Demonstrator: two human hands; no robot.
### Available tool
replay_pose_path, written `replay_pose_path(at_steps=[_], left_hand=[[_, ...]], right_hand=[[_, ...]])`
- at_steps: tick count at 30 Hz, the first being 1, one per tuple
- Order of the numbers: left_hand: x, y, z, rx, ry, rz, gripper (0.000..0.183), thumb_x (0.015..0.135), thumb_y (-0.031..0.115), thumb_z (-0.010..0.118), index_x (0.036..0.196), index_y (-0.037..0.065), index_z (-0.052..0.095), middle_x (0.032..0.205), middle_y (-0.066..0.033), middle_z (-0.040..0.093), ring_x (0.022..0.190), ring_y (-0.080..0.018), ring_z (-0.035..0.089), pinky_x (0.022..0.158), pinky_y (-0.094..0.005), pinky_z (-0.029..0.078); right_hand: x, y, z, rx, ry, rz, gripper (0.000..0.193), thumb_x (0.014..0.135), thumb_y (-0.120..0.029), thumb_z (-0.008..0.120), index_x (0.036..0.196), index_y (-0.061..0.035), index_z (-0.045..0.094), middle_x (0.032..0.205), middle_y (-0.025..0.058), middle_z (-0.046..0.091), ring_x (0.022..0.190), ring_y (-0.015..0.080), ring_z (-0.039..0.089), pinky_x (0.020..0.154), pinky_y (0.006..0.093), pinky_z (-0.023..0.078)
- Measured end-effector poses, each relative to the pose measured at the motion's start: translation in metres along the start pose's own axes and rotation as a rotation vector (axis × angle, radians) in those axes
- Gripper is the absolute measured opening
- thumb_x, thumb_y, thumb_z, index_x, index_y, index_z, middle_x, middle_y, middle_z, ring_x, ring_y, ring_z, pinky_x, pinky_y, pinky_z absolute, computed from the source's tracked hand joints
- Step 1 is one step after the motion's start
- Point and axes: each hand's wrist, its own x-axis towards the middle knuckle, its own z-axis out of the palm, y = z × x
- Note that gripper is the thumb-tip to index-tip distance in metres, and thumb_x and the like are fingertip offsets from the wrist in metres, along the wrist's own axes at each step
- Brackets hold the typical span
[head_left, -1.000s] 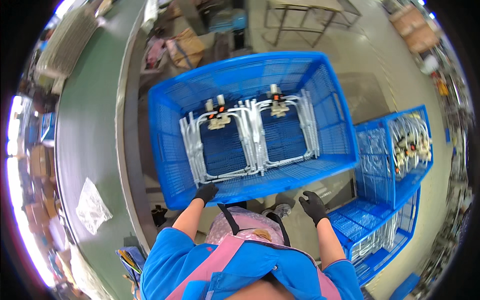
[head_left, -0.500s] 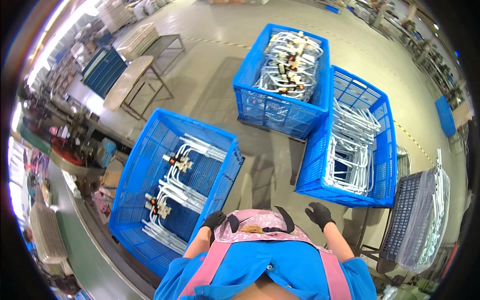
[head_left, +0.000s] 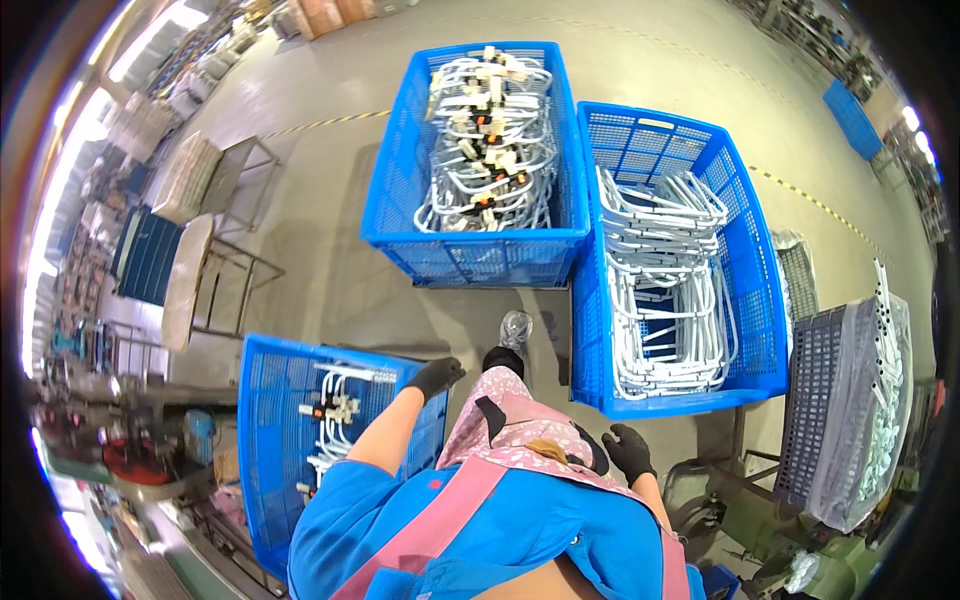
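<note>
My left hand, in a dark glove, is over the near right corner of the left blue crate; whether it touches the rim I cannot tell. Its fingers are curled in, with nothing visible in them. Beside my apron my right hand, gloved too, hangs with fingers apart and holds nothing. It is nearest to the right blue crate, which holds stacked white bent-tube frames. In the left crate lie white tubes with black, orange and cream fittings, partly hidden by my arm.
A third blue crate ahead is heaped with white tubes and fittings. My foot is on the floor before it. A dark plastic crate with plastic wrap stands right. Benches and machinery are at left.
My view has turned and moved forward toward the gap between the crates. The left crate now sits lower and nearer my left side. My left hand has swung forward; one foot has come into view.
</note>
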Motion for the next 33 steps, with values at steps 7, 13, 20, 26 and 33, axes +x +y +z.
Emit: replay_pose_path(at_steps=[7, 13, 20, 26, 33], left_hand=[[0.251, 0.016, -0.118, 0.015, 0.065, 0.134, 0.028, 0.088, 0.029, 0.055, 0.096, 0.003, 0.061, 0.091, -0.0217, 0.063, 0.087, -0.0409, 0.059, 0.074, -0.0474, 0.046], [0.464, 0.013, -0.152, 0.336, 0.005, 0.165, 0.031, 0.091, 0.033, 0.048, 0.110, 0.010, 0.057, 0.102, -0.0184, 0.064, 0.094, -0.0367, 0.062, 0.081, -0.0458, 0.049], [0.624, -0.005, -0.170, 0.383, 0.275, 0.166, 0.069, 0.081, 0.046, 0.061, 0.132, 0.007, 0.038, 0.127, -0.0232, 0.051, 0.118, -0.0379, 0.050, 0.096, -0.0476, 0.042], [0.698, -0.028, -0.168, 0.545, -0.045, 0.010, 0.085, 0.075, 0.050, 0.070, 0.136, 0.003, 0.033, 0.139, -0.0236, 0.040, 0.128, -0.0384, 0.041, 0.104, -0.0444, 0.037], [0.708, 0.002, -0.162, 0.306, -0.016, -0.278, 0.116, 0.058, 0.052, 0.082, 0.145, 0.007, 0.022, 0.144, -0.0214, 0.035, 0.129, -0.0380, 0.041, 0.105, -0.0445, 0.038]], right_hand=[[0.118, -0.019, 0.018, -0.088, 0.143, 0.117, 0.048, 0.082, -0.037, 0.064, 0.116, -0.0031, 0.059, 0.108, 0.0188, 0.064, 0.098, 0.0331, 0.062, 0.084, 0.0431, 0.048], [0.233, -0.089, -0.017, -0.120, -0.125, 0.400, 0.073, 0.083, -0.046, 0.058, 0.136, -0.0017, 0.037, 0.123, 0.0248, 0.056, 0.112, 0.0384, 0.056, 0.093, 0.0452, 0.045], [0.315, -0.110, -0.015, -0.239, -0.210, 0.569, 0.040, 0.085, -0.031, 0.059, 0.107, -0.0009, 0.043, 0.084, 0.0212, 0.066, 0.077, 0.0389, 0.065, 0.068, 0.0517, 0.051], [0.318, -0.121, -0.014, -0.308, -0.269, 0.679, 0.039, 0.086, -0.027, 0.057, 0.109, 0.0009, 0.042, 0.094, 0.0188, 0.062, 0.072, 0.0387, 0.066, 0.062, 0.0488, 0.053], [0.317, -0.123, -0.011, -0.291, -0.267, 0.714, 0.037, 0.086, -0.022, 0.052, 0.113, 0.0010, 0.042, 0.095, 0.0198, 0.061, 0.071, 0.0368, 0.066, 0.060, 0.0478, 0.053]])
